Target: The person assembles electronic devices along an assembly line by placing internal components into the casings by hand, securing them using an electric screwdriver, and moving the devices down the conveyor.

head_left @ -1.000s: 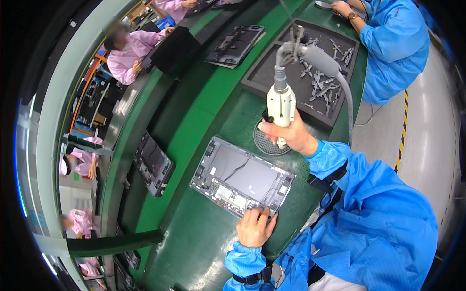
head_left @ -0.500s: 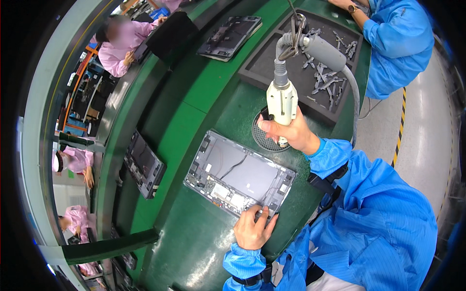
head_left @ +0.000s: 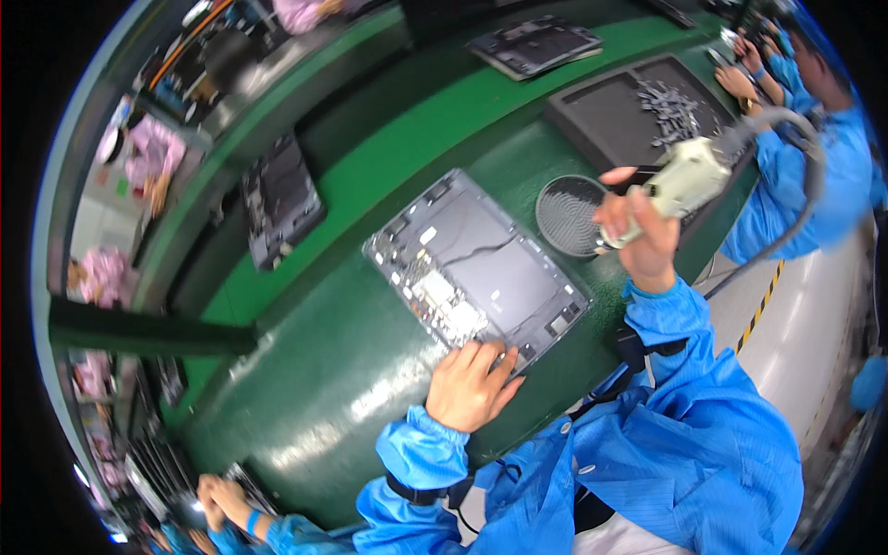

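Note:
A cream power screwdriver (head_left: 689, 176) with a grey cable is gripped in my right hand (head_left: 640, 231), tilted, its tip low and to the left. The tip hangs by the right edge of a round dark dish (head_left: 566, 217) with a textured inside; whether it touches is unclear. An opened tablet housing (head_left: 518, 277) lies on the green bench, grey inside, with a circuit board (head_left: 444, 296) along its near left side. My left hand (head_left: 472, 384) grips the housing's near edge, fingertips over the rim and thumb beside it.
A dark foam tray (head_left: 601, 111) with many small grey parts lies behind the dish. Other opened devices (head_left: 282, 199) (head_left: 536, 44) rest across the bench. A co-worker in blue (head_left: 814, 176) sits at the right; another person's hands (head_left: 222, 499) show at lower left.
My right hand has turned the screwdriver from upright to tilted and moved it right. The dish shows more fully. The whole view has rotated; my left hand stays on the tablet's edge.

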